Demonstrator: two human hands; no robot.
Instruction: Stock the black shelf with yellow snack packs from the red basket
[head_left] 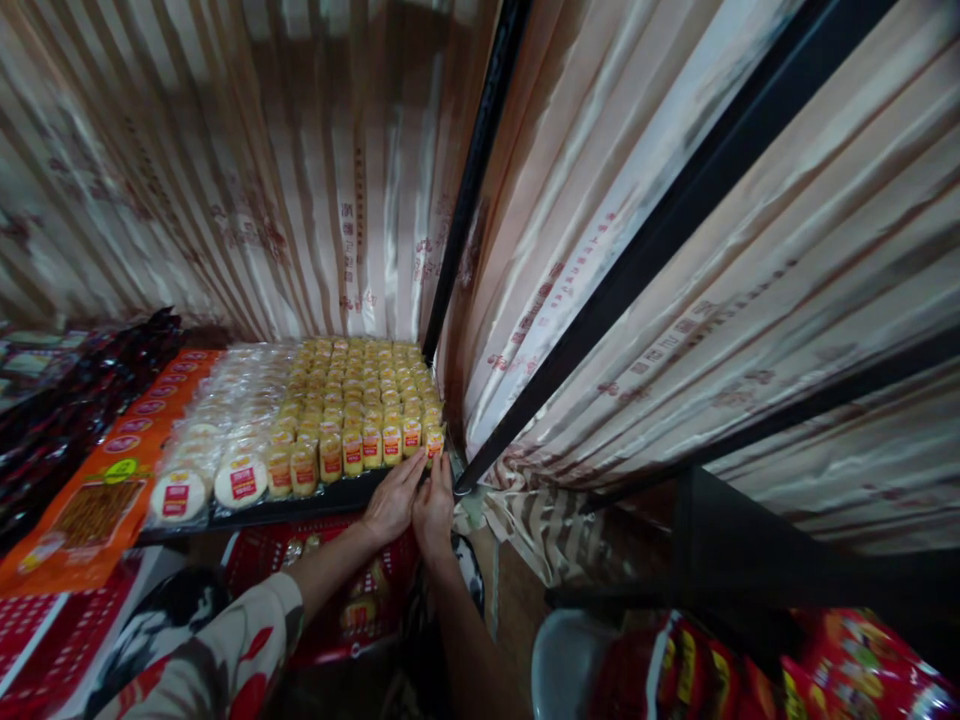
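Several rows of small yellow wrapped cakes (352, 395) stand packed together on a dark shelf (322, 497), with red labels facing me along the front. At the front right corner is one wrapped cake (433, 440), gripped between the fingertips of both hands. My left hand (394, 497) comes in from the left, fingers together and reaching to its lower left side. Close beside it, my right hand (433, 510) has its fingers closed at the cake's lower front. The lower part of that cake is hidden by my fingers. Round white wrapped cakes (241, 481) stand left of the yellow rows.
Orange snack bags (97, 510) and dark shiny packets (90, 410) lie farther left. Below the shelf is a red basket (330, 640) with a few packets. Black metal posts (637, 290) and pleated curtains (337, 180) border the shelf. Red bags (862, 660) are at lower right.
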